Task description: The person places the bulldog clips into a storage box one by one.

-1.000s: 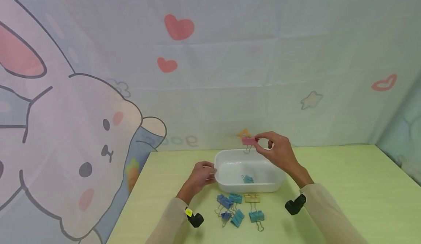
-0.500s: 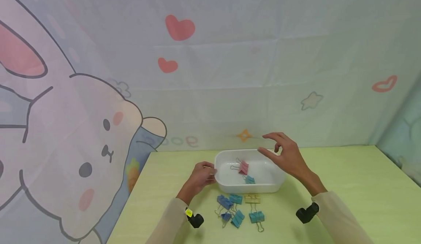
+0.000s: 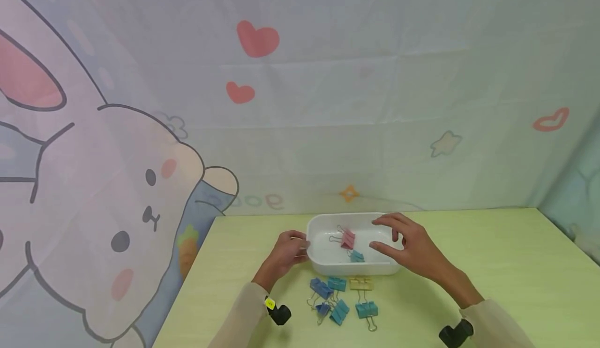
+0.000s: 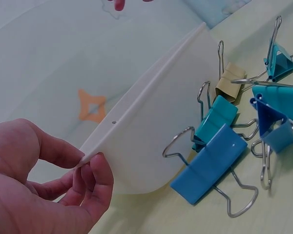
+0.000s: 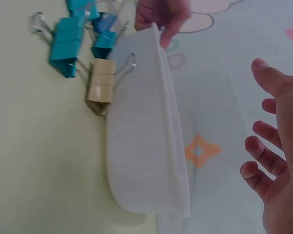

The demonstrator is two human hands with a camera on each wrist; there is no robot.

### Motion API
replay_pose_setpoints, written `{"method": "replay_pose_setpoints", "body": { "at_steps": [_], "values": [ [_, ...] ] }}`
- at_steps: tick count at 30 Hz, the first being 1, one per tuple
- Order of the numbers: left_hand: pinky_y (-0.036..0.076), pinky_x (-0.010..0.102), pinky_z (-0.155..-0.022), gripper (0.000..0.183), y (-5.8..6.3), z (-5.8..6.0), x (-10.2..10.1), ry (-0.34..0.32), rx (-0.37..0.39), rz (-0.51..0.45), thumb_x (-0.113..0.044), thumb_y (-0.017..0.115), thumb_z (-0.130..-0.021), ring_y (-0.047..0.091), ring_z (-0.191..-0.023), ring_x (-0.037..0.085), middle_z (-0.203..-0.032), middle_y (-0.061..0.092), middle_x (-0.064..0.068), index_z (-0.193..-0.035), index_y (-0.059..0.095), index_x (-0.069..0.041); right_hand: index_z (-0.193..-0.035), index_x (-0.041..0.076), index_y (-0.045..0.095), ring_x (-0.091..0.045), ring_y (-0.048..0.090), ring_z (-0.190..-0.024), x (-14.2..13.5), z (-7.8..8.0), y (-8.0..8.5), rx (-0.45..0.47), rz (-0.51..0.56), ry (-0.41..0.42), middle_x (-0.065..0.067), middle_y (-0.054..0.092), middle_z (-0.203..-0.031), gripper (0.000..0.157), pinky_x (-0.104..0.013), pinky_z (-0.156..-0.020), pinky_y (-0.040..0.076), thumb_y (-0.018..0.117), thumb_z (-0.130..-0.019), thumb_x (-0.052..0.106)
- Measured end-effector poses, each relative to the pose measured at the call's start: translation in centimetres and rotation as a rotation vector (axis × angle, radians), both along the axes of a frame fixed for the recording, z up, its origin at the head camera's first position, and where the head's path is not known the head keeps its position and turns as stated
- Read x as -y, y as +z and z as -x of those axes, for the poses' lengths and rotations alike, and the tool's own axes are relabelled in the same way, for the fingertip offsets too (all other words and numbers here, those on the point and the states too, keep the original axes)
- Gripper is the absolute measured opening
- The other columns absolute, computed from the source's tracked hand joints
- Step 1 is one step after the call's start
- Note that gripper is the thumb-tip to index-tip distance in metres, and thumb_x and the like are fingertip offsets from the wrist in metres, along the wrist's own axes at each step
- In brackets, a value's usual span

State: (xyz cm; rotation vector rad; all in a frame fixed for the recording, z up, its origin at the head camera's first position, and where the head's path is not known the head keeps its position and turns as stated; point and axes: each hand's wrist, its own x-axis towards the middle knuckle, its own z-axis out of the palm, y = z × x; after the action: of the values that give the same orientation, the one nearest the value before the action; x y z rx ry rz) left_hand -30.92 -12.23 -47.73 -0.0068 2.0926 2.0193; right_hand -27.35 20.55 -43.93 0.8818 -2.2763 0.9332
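Observation:
A white plastic tub [image 3: 356,269] stands on the table, its left rim pinched between the thumb and fingers of my left hand [image 3: 284,253]; the left wrist view shows that pinch on the rim [image 4: 105,146] closely. Inside the tub lie a pink binder clip [image 3: 348,240] and a small teal binder clip [image 3: 357,256]. My right hand [image 3: 417,248] is over the tub's right end, thumb and index finger spread apart with nothing between them. In the right wrist view its fingers [image 5: 268,153] are loosely bent, holding nothing.
Several binder clips lie just in front of the tub: a blue one [image 3: 321,288], a yellow one [image 3: 361,284], teal ones such as the nearest [image 3: 366,309], some overlapping. Behind the pale green table [image 3: 506,275] hangs a printed cloth [image 3: 328,155].
The right hand let go of the pink binder clip, which dropped into the tub. That hand then moved right and lower, fingers spread. The left hand stayed at the rim.

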Motion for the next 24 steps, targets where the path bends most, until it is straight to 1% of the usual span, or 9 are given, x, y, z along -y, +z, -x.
{"method": "replay_pose_setpoints", "body": {
  "at_steps": [5,9,13,17,20,23,24],
  "values": [
    [0.059,0.031,-0.075,0.034,-0.1,0.2,-0.1,0.004,-0.005,0.003,-0.005,0.064,-0.099,0.071,-0.090,0.026,-0.115,0.062,0.026,-0.126,0.052,0.012,-0.125,0.023,0.070,-0.004,0.049,-0.077,0.1,-1.9,-1.1,0.023,-0.020,0.098,0.007,0.065,-0.121,0.047,-0.016,-0.054,0.037,0.089,-0.083,0.022],
    [0.059,0.030,-0.073,0.034,-0.2,0.2,-0.1,0.000,-0.002,0.001,-0.005,0.064,-0.099,0.070,-0.089,0.026,-0.115,0.062,0.027,-0.126,0.052,0.013,-0.128,0.027,0.068,-0.001,0.048,-0.078,0.2,-3.7,-1.8,0.050,-0.050,0.179,0.009,0.064,-0.121,0.047,-0.013,-0.054,0.037,0.088,-0.085,0.028],
    [0.058,0.029,-0.072,0.034,-0.1,0.2,0.0,0.002,0.008,0.000,-0.004,0.064,-0.099,0.069,-0.090,0.027,-0.116,0.062,0.028,-0.125,0.052,0.013,-0.130,0.028,0.067,0.001,0.050,-0.079,0.4,-5.3,-2.5,0.082,-0.077,0.235,0.010,0.065,-0.123,0.050,-0.016,-0.057,0.043,0.088,-0.085,0.034],
    [0.058,0.029,-0.073,0.033,0.0,0.2,0.0,0.004,0.013,-0.002,-0.004,0.064,-0.098,0.069,-0.091,0.028,-0.116,0.062,0.028,-0.124,0.053,0.012,-0.131,0.029,0.066,-0.001,0.056,-0.081,0.5,-6.3,-3.5,0.112,-0.117,0.261,0.011,0.064,-0.124,0.052,-0.021,-0.062,0.050,0.088,-0.084,0.036],
    [0.058,0.029,-0.074,0.033,0.1,0.2,0.1,0.002,0.014,-0.003,-0.004,0.063,-0.098,0.069,-0.092,0.028,-0.116,0.062,0.027,-0.124,0.053,0.012,-0.130,0.029,0.067,-0.004,0.058,-0.081,0.4,-6.7,-4.4,0.179,-0.162,0.253,0.012,0.064,-0.124,0.049,-0.024,-0.064,0.052,0.086,-0.086,0.037],
    [0.059,0.030,-0.074,0.032,0.2,0.1,0.1,0.004,0.016,-0.010,-0.003,0.062,-0.098,0.070,-0.091,0.028,-0.115,0.062,0.027,-0.125,0.052,0.013,-0.128,0.027,0.069,-0.007,0.061,-0.088,0.3,-6.9,-5.3,0.267,-0.216,0.226,0.013,0.064,-0.123,0.045,-0.024,-0.069,0.054,0.083,-0.089,0.042],
    [0.059,0.030,-0.074,0.032,0.2,0.1,0.1,0.005,0.015,-0.011,-0.002,0.062,-0.098,0.070,-0.090,0.028,-0.114,0.062,0.026,-0.124,0.052,0.013,-0.128,0.025,0.070,-0.008,0.062,-0.091,0.3,-6.9,-5.5,0.279,-0.235,0.219,0.013,0.064,-0.123,0.044,-0.025,-0.071,0.054,0.081,-0.090,0.043]
  ]
}}
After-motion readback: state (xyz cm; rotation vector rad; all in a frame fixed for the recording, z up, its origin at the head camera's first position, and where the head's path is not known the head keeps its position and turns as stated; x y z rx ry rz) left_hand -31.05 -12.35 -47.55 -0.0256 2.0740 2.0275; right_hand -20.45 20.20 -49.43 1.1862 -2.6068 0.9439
